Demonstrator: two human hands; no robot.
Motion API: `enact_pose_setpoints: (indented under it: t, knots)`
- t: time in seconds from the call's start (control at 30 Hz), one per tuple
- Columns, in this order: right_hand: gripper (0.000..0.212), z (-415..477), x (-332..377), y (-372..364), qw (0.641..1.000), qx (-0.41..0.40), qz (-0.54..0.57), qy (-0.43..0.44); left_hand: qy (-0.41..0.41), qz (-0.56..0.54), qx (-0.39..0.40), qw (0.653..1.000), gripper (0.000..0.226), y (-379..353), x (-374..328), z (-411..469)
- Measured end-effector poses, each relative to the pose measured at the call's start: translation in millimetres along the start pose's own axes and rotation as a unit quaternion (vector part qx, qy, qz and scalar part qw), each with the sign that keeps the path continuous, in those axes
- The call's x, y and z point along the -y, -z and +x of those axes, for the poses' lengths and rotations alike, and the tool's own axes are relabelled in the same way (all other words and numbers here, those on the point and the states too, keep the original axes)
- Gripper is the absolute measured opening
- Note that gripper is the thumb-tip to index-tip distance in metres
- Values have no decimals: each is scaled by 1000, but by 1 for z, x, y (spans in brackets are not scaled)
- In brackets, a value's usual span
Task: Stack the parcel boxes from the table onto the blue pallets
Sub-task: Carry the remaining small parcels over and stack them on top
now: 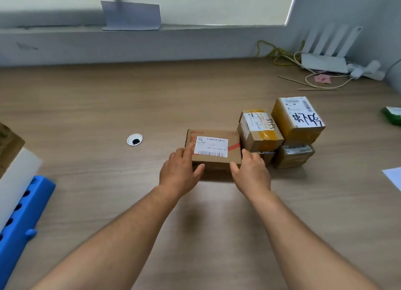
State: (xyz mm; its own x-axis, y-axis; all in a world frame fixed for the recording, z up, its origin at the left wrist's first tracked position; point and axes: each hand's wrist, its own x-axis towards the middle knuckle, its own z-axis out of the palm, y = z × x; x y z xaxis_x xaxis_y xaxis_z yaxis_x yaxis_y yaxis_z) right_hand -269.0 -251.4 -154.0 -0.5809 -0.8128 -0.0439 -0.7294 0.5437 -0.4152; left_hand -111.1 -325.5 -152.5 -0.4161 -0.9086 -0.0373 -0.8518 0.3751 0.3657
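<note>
On a wood-grain bench (108, 98) below a grey wall, a flat brown box (213, 148) with a white barcode label lies beside stacked parcels (282, 133). The left hand (180, 170) and right hand (252, 172), fingers spread, press its two near corners.

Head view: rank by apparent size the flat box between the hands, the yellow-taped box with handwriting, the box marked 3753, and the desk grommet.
1. Flat box
2. Yellow-taped box
3. Box marked 3753, close to the yellow-taped one, so their order is unsure
4. Desk grommet
</note>
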Motion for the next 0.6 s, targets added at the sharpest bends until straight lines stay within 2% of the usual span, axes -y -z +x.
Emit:
enact_pose_setpoints:
  t: [0.13, 0.23, 0.37, 0.47, 0.6]
  knots:
    - [43, 17, 0, -15, 998, 6, 4, -56, 51, -52, -8, 997, 69, -15, 8, 21]
    - [39, 30, 0, -26, 995, 23, 45, -86, 103, -100, 18, 989, 65, -24, 16, 37]
    - [43, 39, 2, -32, 976, 48, 178, -118, 119, -173, 46, 977, 44, -33, 24, 50]
    - [43, 39, 0, -39, 946, 67, 287, -132, 128, -231, 68, 962, 48, -35, 27, 52]
    - [42, 39, -3, -43, 918, 79, 361, -147, 144, -312, 74, 936, 52, -32, 26, 49]
